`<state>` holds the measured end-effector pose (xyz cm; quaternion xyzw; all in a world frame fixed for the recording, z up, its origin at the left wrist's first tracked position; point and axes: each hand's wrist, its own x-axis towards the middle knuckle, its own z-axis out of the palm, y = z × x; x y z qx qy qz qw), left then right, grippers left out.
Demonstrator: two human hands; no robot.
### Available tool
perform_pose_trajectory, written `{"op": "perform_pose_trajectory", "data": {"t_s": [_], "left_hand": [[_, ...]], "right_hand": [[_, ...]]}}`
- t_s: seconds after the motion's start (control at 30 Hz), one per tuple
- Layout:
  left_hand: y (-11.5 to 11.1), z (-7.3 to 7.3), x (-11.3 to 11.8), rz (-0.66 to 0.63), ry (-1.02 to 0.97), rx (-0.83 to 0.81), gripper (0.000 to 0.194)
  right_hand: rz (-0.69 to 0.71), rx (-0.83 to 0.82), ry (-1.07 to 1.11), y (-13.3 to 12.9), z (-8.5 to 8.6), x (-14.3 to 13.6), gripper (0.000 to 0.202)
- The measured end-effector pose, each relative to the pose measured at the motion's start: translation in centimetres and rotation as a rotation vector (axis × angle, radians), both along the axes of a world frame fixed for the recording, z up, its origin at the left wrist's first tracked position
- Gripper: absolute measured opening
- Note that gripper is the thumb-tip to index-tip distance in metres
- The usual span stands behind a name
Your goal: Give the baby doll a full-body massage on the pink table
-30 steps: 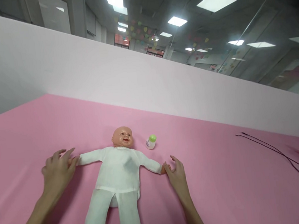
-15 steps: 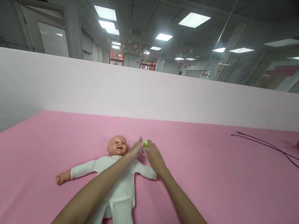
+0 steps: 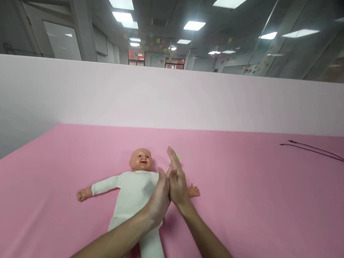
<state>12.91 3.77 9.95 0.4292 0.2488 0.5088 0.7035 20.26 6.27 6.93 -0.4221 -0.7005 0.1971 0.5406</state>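
Note:
My left hand [image 3: 159, 199] and my right hand [image 3: 177, 183] meet palm to palm above the doll's side. The fingers of my right hand are stretched out, and the left thumb points up. Nothing shows between the palms, though their inner faces are hidden. Beneath them a baby doll [image 3: 137, 191] in a white suit lies on its back, arms spread, its smiling head toward the wall. A small thing with a bright green top [image 3: 178, 157] stands beyond my right fingers, mostly covered by them.
A pink padded surface [image 3: 243, 187] spreads under everything. Along its back runs a low white wall [image 3: 187, 98] with glass above. Thin dark cables [image 3: 320, 152] lie at the right.
Both hands have left the green-topped thing and drawn back toward me, coming together palm to palm. The camera view has shifted, so the doll appears a little further right.

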Motion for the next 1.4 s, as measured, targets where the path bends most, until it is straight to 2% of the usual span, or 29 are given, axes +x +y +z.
{"op": "perform_pose_trajectory", "data": {"t_s": [0.1, 0.17, 0.27, 0.37, 0.43, 0.53, 0.6, 0.67, 0.77, 0.83, 0.93, 1.0, 1.07, 1.13, 1.2, 1.3, 1.4], "left_hand": [[-0.7, 0.7, -2.4, 0.036, 0.028, 0.001, 0.091], [-0.9, 0.5, -3.2, 0.086, 0.053, -0.016, 0.089], [-2.2, -0.3, -3.3, 0.05, 0.047, -0.044, 0.092], [-3.8, -0.7, -3.8, -0.037, -0.008, -0.035, 0.093], [-4.4, -0.7, -4.2, 0.003, -0.029, -0.03, 0.091], [-4.7, -1.1, -4.0, 0.132, -0.004, -0.062, 0.087], [-5.1, -1.7, -3.5, 0.13, -0.005, -0.067, 0.085], [-5.6, -2.2, -3.4, 0.05, -0.018, -0.066, 0.085], [-5.3, -2.4, -5.1, -0.1, 0.011, -0.015, 0.096], [-4.2, -2.3, -7.3, -0.04, 0.145, 0.08, 0.095], [-1.5, -3.5, -11.0, 0.24, 0.554, 0.256, 0.078], [0.3, -5.6, -12.9, 0.38, 0.872, 0.324, 0.076], [1.7, -8.3, -14.2, 0.462, 1.172, 0.314, 0.082], [2.6, -10.7, -15.2, 0.47, 1.408, 0.334, 0.084], [2.9, -12.1, -16.4, 0.458, 1.59, 0.387, 0.081], [2.7, -12.4, -18.6, 0.499, 1.762, 0.478, 0.075], [2.3, -11.5, -19.8, 0.598, 1.782, 0.534, 0.074]], "right_hand": [[0.022, -0.107, -0.001, -2.4, -0.7, -1.7, 0.072], [0.079, -0.055, -0.07, -3.7, -0.8, -2.8, 0.081], [0.075, 0.053, -0.101, -3.8, -0.1, -3.1, 0.085], [0.01, -0.046, 0.014, -3.4, 0.4, -2.5, 0.072], [0.016, -0.111, 0.048, -4.4, 0.0, -2.8, 0.071], [0.092, -0.008, -0.058, -7.1, -0.6, -4.1, 0.085], [0.109, 0.072, -0.133, -8.1, -0.3, -4.6, 0.088], [0.096, 0.067, -0.139, -7.4, 0.2, -4.0, 0.085], [0.046, -0.07, -0.087, -4.0, 0.1, -1.9, 0.079], [0.003, -0.176, -0.122, -1.5, -1.4, -0.3, 0.077], [-0.038, -0.3, -0.318, 1.2, -4.9, 1.5, 0.081], [-0.046, -0.335, -0.482, 2.1, -7.0, 2.0, 0.085], [-0.057, -0.334, -0.626, 2.6, -8.2, 2.2, 0.084], [-0.083, -0.314, -0.747, 2.8, -8.7, 2.6, 0.078], [-0.152, -0.305, -0.85, 2.8, -8.7, 3.3, 0.074], [-0.317, -0.3, -0.958, 2.7, -8.5, 5.0, 0.075], [-0.358, -0.273, -0.974, 2.3, -8.0, 6.4, 0.078]]}}
